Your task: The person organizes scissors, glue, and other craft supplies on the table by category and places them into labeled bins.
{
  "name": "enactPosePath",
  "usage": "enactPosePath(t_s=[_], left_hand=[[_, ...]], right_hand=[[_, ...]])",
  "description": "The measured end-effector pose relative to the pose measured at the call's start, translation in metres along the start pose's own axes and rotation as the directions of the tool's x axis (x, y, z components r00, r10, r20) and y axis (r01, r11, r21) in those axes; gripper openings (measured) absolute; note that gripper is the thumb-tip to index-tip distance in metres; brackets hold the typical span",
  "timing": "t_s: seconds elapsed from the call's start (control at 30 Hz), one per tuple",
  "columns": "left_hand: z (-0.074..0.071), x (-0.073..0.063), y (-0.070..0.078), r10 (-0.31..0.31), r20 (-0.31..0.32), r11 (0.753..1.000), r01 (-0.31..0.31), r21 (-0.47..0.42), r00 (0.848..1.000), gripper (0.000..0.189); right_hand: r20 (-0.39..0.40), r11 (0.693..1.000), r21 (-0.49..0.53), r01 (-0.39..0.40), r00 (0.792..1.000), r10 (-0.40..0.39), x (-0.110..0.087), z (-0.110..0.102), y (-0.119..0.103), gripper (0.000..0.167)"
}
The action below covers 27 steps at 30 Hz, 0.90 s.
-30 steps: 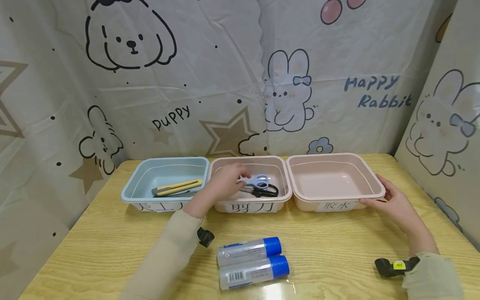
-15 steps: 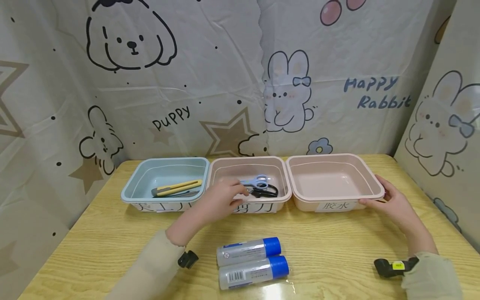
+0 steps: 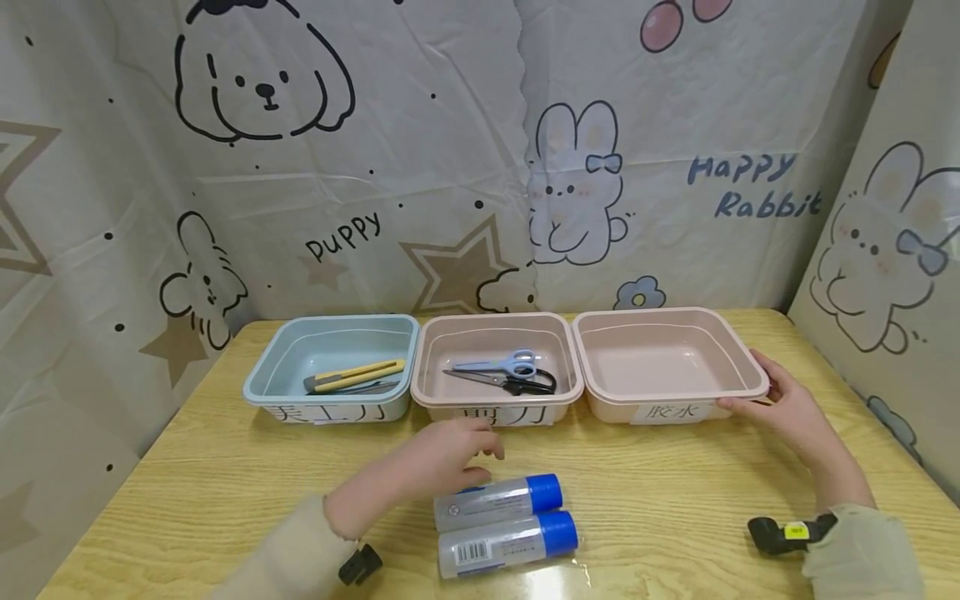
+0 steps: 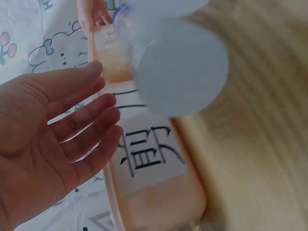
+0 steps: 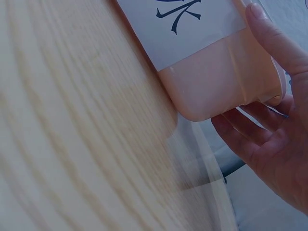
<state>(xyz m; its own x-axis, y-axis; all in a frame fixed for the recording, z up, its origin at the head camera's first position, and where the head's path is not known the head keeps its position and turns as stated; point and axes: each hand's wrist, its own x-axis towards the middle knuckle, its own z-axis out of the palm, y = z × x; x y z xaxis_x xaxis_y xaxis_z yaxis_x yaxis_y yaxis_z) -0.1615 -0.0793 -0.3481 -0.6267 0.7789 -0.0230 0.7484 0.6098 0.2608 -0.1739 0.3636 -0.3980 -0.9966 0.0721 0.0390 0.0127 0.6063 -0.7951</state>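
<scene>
My left hand (image 3: 450,457) hovers in front of the middle bin, its fingers loosely bent and holding nothing. Just beside it, two clear glue bottles, a rear one (image 3: 491,502) and a front one (image 3: 501,550), lie on the table with blue caps to the right. A round bottle base (image 4: 185,67) looms close in the left wrist view. At the right, my right hand (image 3: 791,417) grips the corner of a pink bin (image 3: 675,396), thumb (image 5: 272,36) on the front rim and fingers along the side.
In the middle pink bin (image 3: 450,400) lie blue scissors (image 3: 517,364) and black-handled scissors (image 3: 528,385). A blue bin (image 3: 258,387) at left holds a yellow utility knife (image 3: 356,377) and a grey one partly hidden. Printed cloth (image 3: 450,167) hangs behind the table (image 3: 637,500).
My left hand has come out of the middle bin and moved toward me, down to the rear glue bottle. Both scissors are now fully visible. The right hand stays on its bin.
</scene>
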Motion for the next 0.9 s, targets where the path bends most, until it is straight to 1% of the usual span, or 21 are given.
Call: enactPosePath(t_s=[0.13, 0.23, 0.43, 0.53, 0.7, 0.8, 0.9], left_hand=[[0.009, -0.001, 0.002, 0.001, 0.066, 1.0, 0.001, -0.025, 0.998, 0.021], [0.014, -0.002, 0.004, 0.007, 0.086, 0.999, -0.004, -0.039, 0.996, 0.021], [0.02, -0.003, 0.005, -0.004, 0.081, 1.0, 0.006, -0.027, 0.997, 0.028], [0.023, -0.002, 0.005, -0.007, 0.103, 0.999, 0.01, -0.03, 0.995, 0.033], [0.026, 0.0, 0.005, -0.008, 0.147, 0.997, 0.019, -0.078, 0.989, 0.039], [0.028, 0.002, 0.006, -0.003, 0.148, 0.994, 0.019, -0.104, 0.989, 0.039], [0.029, 0.003, 0.006, 0.011, 0.138, 0.994, 0.004, -0.107, 0.99, 0.038]], right_hand=[[-0.002, 1.0, 0.0, 0.008, 1.0, -0.008, 0.0, 0.001, 0.0, 0.093], [-0.001, 1.0, 0.003, 0.008, 1.0, -0.008, 0.0, 0.001, 0.0, 0.093], [0.003, 1.0, 0.007, 0.008, 1.0, -0.008, 0.001, 0.0, 0.0, 0.093], [0.003, 1.0, 0.009, 0.011, 1.0, -0.011, 0.001, 0.0, -0.001, 0.093], [-0.003, 1.0, 0.005, 0.005, 1.0, -0.005, 0.0, 0.0, -0.001, 0.094], [-0.008, 1.0, 0.003, 0.002, 1.0, -0.002, 0.0, 0.0, -0.001, 0.094], [-0.009, 1.0, -0.001, 0.009, 1.0, -0.009, 0.0, 0.0, 0.0, 0.093]])
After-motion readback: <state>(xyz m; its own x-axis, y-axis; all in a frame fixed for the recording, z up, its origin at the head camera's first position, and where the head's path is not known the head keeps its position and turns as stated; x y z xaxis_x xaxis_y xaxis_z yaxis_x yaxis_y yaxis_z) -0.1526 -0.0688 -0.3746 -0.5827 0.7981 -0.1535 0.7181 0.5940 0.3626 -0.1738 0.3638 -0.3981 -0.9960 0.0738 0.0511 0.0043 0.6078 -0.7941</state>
